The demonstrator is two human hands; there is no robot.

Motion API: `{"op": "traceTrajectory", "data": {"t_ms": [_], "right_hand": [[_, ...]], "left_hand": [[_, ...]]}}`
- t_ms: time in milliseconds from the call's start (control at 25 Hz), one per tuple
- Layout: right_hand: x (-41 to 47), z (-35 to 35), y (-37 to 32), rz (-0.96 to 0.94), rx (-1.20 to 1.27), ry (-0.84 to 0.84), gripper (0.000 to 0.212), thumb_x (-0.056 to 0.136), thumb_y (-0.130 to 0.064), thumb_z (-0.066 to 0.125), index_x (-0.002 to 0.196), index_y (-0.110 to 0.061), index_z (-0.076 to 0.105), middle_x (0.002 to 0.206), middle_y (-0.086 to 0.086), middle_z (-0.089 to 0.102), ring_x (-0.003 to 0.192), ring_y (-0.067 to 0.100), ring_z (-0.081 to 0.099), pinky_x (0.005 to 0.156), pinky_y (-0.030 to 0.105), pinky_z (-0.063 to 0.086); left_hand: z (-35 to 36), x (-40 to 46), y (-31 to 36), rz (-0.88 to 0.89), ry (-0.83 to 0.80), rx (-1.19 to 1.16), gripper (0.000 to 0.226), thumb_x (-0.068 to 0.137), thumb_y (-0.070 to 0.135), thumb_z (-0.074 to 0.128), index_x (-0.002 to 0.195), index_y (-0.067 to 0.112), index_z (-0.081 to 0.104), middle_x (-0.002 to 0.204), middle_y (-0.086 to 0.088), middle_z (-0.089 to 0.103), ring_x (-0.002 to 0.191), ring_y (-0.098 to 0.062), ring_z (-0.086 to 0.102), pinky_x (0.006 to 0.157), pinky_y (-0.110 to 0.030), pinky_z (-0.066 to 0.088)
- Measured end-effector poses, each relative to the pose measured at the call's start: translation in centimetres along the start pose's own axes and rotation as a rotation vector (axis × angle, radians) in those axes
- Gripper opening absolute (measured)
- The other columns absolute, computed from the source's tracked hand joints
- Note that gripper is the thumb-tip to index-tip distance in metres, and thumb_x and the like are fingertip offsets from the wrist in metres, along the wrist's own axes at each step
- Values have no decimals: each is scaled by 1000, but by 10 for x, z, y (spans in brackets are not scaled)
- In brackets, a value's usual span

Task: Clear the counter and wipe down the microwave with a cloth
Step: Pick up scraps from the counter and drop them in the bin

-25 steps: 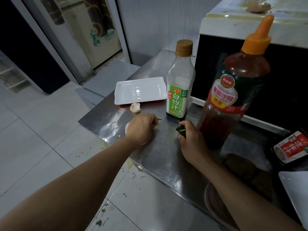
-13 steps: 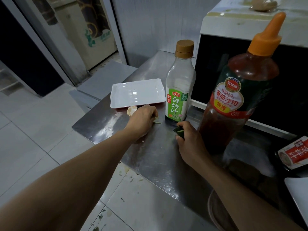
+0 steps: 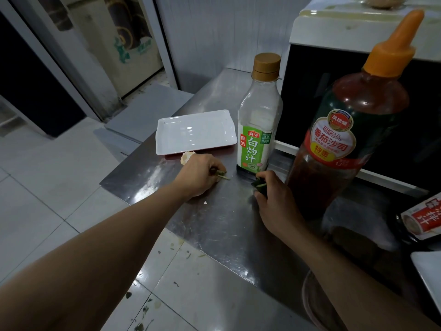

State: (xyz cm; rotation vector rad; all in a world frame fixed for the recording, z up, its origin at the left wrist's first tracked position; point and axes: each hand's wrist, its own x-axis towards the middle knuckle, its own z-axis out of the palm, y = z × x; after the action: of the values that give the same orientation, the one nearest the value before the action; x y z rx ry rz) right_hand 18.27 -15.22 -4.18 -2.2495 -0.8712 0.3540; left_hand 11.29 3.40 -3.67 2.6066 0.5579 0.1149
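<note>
steel counter (image 3: 214, 218), white microwave (image 3: 338, 34), perhaps stained

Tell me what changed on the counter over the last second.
The left hand moved away from the counter's near edge toward the white tray and now pinches a green scrap. The right hand kept holding its green scraps. Both bottles, the tray and the eggshell stayed put.

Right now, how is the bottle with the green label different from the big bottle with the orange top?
The green-label bottle is clear and mostly empty, with dark liquid only at its base; the orange-top bottle holds reddish-brown sauce nearly to its shoulder. The green-label bottle has a flat gold screw cap; the orange-top bottle has a pointed nozzle. The orange-top bottle's label is red and yellow and it looks bulkier, though it stands nearer the camera. Both stand upright on the steel counter before the microwave.
</note>
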Motion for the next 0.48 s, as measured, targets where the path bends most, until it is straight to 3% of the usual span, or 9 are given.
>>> {"op": "traceTrajectory", "data": {"t_ms": [280,480], "right_hand": [[-1,2,-3,2,-9,-13,38,94,-11,52,130,-14,41,135,7,49,124,21,47,96,26,39],[-1,0,-6,19,-18,-22,38,94,-11,51,130,-14,41,136,7,48,124,21,47,98,28,39]], "left_hand": [[6,-1,4,-84,42,-19,8,82,9,68,89,12,71,88,-2,70,72,-9,56,67,-19,43],[2,1,6,-144,22,-40,9,83,11,67,90,12,73,90,-1,72,81,-14,63,78,-31,54]]}}
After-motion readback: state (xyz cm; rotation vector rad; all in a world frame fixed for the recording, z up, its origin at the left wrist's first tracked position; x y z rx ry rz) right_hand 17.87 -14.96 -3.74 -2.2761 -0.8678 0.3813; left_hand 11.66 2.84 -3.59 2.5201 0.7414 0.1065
